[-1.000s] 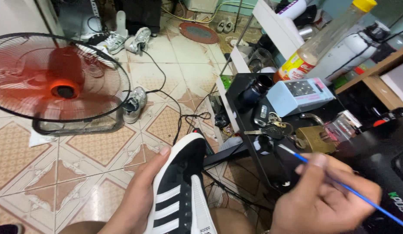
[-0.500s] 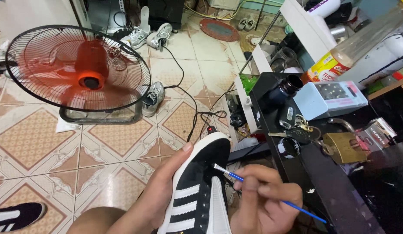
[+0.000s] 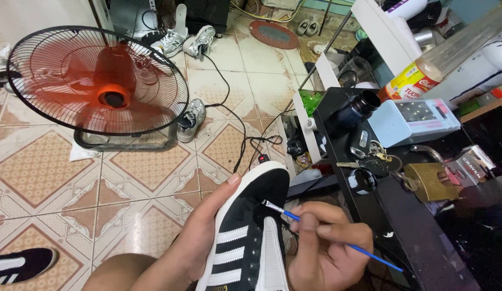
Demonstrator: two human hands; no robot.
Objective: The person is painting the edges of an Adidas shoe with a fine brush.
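The left hand (image 3: 200, 237) wraps its fingers around the side of a black shoe (image 3: 251, 229) with white stripes, holding it over the lap. The right hand (image 3: 326, 250) pinches a blue brush (image 3: 337, 240), fingers closed, its tip touching the shoe's toe. A fan (image 3: 97, 89) stands on the tiled floor (image 3: 46, 172).

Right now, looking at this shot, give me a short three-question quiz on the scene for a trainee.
1. True or false: the left hand holds the black sneaker from its side.
2. Where does the tip of the blue paintbrush in the right hand rest? A) on the sneaker's black toe area B) on the brass padlock C) on the red fan
3. Fill in: the open dark jar stands on the black ____.

Key
1. True.
2. A: the bristles touch the black upper near the toe.
3. Table, beside a light blue box.
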